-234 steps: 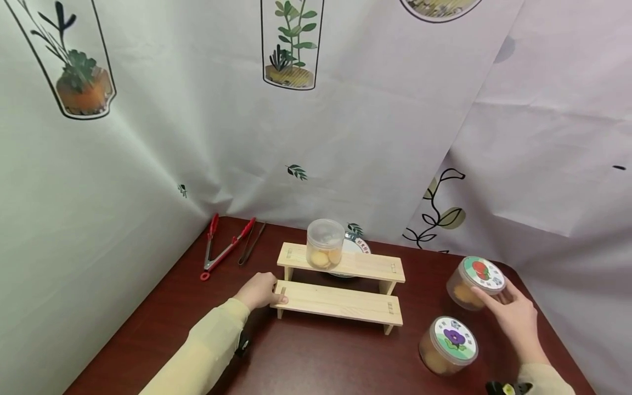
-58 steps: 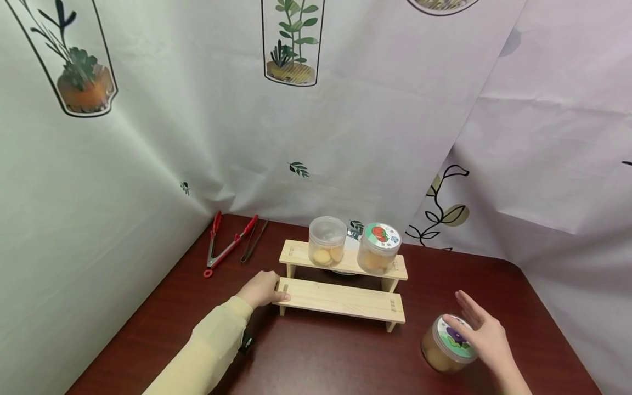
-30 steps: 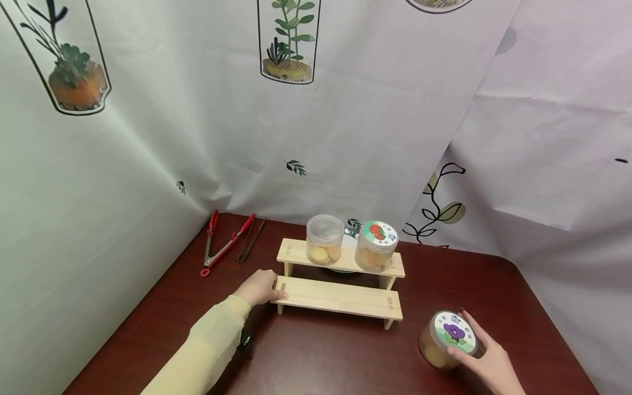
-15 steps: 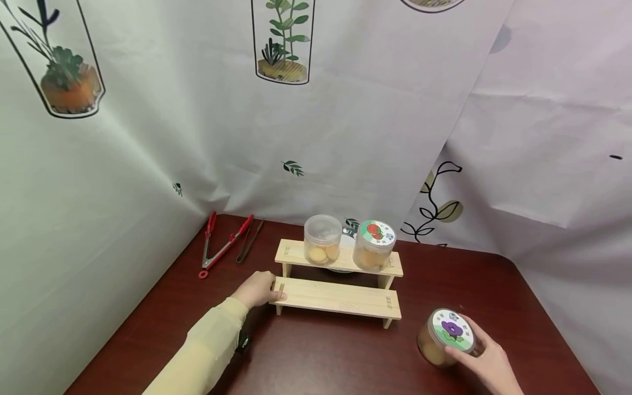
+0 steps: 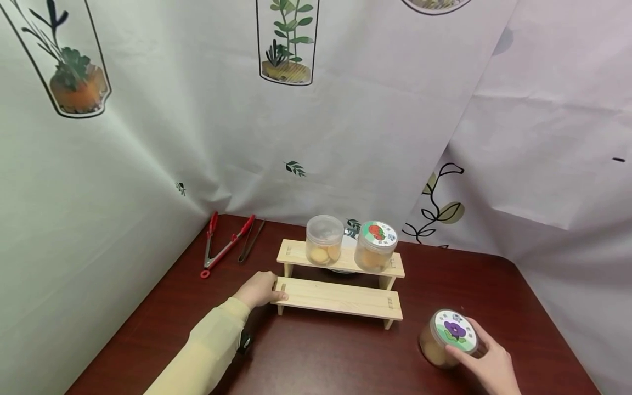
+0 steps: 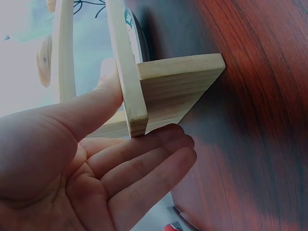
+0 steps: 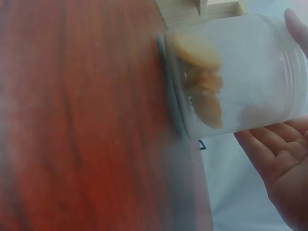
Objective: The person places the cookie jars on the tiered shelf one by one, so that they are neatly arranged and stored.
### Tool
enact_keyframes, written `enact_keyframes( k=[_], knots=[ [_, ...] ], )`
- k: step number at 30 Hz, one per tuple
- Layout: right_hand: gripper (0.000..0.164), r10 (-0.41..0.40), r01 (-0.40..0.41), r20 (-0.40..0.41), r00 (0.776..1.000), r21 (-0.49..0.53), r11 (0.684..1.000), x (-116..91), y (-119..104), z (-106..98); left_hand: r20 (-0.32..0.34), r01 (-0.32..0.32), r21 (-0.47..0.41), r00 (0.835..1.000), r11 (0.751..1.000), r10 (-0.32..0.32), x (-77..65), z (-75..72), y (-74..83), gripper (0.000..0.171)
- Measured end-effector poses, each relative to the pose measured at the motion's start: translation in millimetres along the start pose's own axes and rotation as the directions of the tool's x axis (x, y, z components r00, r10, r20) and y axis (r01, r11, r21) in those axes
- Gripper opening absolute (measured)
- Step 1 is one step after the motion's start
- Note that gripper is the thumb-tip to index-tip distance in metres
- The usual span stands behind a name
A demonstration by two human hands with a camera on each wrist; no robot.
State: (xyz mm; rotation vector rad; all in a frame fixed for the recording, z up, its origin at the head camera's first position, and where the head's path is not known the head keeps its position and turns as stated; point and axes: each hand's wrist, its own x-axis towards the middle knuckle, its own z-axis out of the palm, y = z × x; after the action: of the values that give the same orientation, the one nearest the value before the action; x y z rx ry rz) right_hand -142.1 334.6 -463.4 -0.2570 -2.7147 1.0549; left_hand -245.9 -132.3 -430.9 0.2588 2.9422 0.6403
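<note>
My left hand (image 5: 258, 289) holds the left end of the lower step of a two-step wooden display rack (image 5: 340, 299). In the left wrist view, its thumb lies on the top of the board (image 6: 126, 67), fingers by the end and underside. My right hand (image 5: 489, 362) grips a clear plastic jar (image 5: 434, 351) with a purple-flower lid, thumb in front and fingers behind. Biscuits (image 7: 204, 79) show inside it in the right wrist view; whether its base touches the table I cannot tell. On the upper step stand a plain-lidded biscuit jar (image 5: 323, 241) and a red-fruit-lidded jar (image 5: 374, 252).
Red-handled tongs (image 5: 222, 253) and small metal tongs (image 5: 250, 241) lie at the table's back left. Behind the rack, a plate (image 5: 349, 240) is partly hidden. Printed cloth (image 5: 355, 153) hangs along the dark red table's (image 5: 316, 356) back and sides.
Earlier, my right hand held the red-fruit jar at the right; that jar now stands on the rack's upper step. The right hand has since closed round the purple-flower jar. My left hand stays put.
</note>
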Motion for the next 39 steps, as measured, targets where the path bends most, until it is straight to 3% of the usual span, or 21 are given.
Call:
enact_keyframes(
  k=[12, 27, 33, 39],
  knots=[
    [0.07, -0.1, 0.11, -0.114, 0.988, 0.08, 0.991, 2.6, -15.9, 1.4, 0.002, 0.006, 0.007, 1.0, 1.0, -0.006, -0.6, 0.6, -2.4, 0.027],
    [0.069, -0.23, 0.254, -0.15, 0.961, 0.165, 0.953, 11.9, -52.7, 9.6, 0.001, 0.006, -0.005, 1.0, 1.0, -0.006, 1.5, -0.8, -1.7, 0.028],
    [0.07, -0.293, 0.317, -0.169, 0.941, 0.14, 0.938, 15.8, -69.6, 17.5, 0.007, 0.009, -0.013, 1.0, 1.0, -0.009, 0.8, -1.2, 0.6, 0.028],
    [0.074, -0.327, 0.342, -0.12, 0.938, 0.143, 0.929, 18.6, -86.0, 27.9, 0.001, 0.003, -0.012, 1.0, 1.0, -0.003, -0.1, -0.9, 0.2, 0.029]
  ],
)
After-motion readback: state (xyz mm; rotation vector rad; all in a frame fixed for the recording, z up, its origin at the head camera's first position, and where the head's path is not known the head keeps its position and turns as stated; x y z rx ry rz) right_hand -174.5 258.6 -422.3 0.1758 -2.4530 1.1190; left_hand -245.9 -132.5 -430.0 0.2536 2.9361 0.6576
